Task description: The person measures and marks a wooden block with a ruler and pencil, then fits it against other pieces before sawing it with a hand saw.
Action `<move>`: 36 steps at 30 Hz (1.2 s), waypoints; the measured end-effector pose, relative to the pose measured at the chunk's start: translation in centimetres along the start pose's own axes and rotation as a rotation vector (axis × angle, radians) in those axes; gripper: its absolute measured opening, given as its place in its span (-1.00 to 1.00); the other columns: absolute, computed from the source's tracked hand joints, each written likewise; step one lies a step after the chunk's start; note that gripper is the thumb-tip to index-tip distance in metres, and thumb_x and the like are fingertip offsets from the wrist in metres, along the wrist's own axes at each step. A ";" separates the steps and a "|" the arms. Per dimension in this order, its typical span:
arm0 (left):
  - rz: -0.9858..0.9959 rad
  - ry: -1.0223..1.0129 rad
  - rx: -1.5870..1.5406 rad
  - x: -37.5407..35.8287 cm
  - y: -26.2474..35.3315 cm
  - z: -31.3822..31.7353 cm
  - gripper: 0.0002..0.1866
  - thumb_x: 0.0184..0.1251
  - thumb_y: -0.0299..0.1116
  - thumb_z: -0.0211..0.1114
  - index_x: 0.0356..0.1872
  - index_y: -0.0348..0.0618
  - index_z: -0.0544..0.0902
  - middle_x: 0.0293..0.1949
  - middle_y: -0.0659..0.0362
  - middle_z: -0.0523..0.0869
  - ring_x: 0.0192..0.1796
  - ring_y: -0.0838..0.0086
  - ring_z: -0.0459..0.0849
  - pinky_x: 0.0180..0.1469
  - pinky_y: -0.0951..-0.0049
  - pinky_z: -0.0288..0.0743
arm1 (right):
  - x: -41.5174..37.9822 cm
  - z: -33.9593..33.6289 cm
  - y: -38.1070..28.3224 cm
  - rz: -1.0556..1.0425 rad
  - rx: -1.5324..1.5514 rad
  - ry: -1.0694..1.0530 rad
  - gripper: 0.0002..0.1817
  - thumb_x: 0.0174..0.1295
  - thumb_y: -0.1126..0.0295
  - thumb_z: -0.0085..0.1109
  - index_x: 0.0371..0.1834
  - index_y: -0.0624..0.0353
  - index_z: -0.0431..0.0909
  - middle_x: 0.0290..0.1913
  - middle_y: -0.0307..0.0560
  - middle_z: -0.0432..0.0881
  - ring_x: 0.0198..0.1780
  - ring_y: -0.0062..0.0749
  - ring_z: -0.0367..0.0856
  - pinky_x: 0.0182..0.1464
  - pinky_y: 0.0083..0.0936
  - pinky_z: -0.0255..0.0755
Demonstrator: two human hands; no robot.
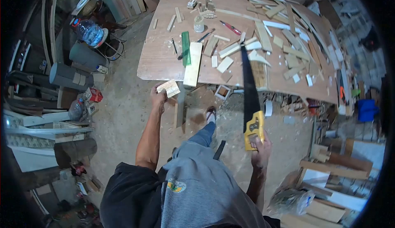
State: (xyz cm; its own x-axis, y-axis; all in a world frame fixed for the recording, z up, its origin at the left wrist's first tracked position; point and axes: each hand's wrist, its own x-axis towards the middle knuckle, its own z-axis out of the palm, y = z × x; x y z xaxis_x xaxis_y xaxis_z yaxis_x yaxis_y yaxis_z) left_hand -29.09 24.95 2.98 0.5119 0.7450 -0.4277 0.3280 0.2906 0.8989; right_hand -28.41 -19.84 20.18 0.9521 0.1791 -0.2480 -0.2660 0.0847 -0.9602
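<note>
Saw clamped in right hand, handle marking illegible; left hand pinching wood piece.

Dark matt saw blade, apparently metal

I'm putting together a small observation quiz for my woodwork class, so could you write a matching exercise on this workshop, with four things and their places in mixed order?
1. Handsaw
2. Green strip
3. Large clear bottle
4. Small piece of wood

A. On the round stool
B. In the left hand
C. Lying on the worktable
D. In the right hand

Right pairs: 1-D, 2-C, 3-A, 4-B
</note>
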 end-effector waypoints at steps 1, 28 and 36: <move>0.012 -0.013 0.020 -1.0 -0.2 -0.9 -0.54 0.43 -0.50 0.22 0.33 -0.03 0.45 -0.24 0.16 0.72 -0.49 0.54 0.60 -0.57 0.50 0.46 | -1.8 0.6 1.5 0.017 0.136 -0.024 -0.46 0.41 0.30 0.18 0.35 0.43 0.41 -0.29 -0.32 0.49 -0.30 -0.70 0.39 -0.23 -0.71 0.28; 0.886 -0.881 1.016 21.3 4.3 -1.8 -0.48 0.20 -0.40 0.21 0.25 0.05 0.61 -0.02 -0.11 0.67 0.10 -0.07 0.53 0.19 0.02 0.47 | -12.1 25.8 14.2 0.206 0.142 0.655 -0.54 0.40 0.20 0.11 0.17 0.36 0.63 -0.39 -0.30 0.51 -0.38 -0.60 0.43 -0.34 -0.59 0.30; 1.223 -1.233 1.065 24.4 8.2 -3.3 -0.49 0.44 -0.23 0.17 0.42 0.14 0.48 0.44 0.01 0.36 0.42 -0.08 0.30 0.31 -0.17 0.29 | -9.5 46.4 13.0 0.159 0.308 0.961 -0.39 0.37 0.08 0.08 0.28 0.40 0.53 -0.44 -0.36 0.44 -0.42 -0.65 0.38 -0.34 -0.67 0.26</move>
State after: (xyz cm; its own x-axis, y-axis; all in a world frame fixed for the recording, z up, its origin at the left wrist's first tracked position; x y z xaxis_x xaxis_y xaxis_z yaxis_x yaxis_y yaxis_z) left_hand -16.55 47.54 0.18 0.7882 -0.6154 -0.0027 -0.5305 -0.6816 0.5040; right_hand -47.87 25.00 15.98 0.5846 -0.6407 -0.4978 -0.2982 0.4010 -0.8662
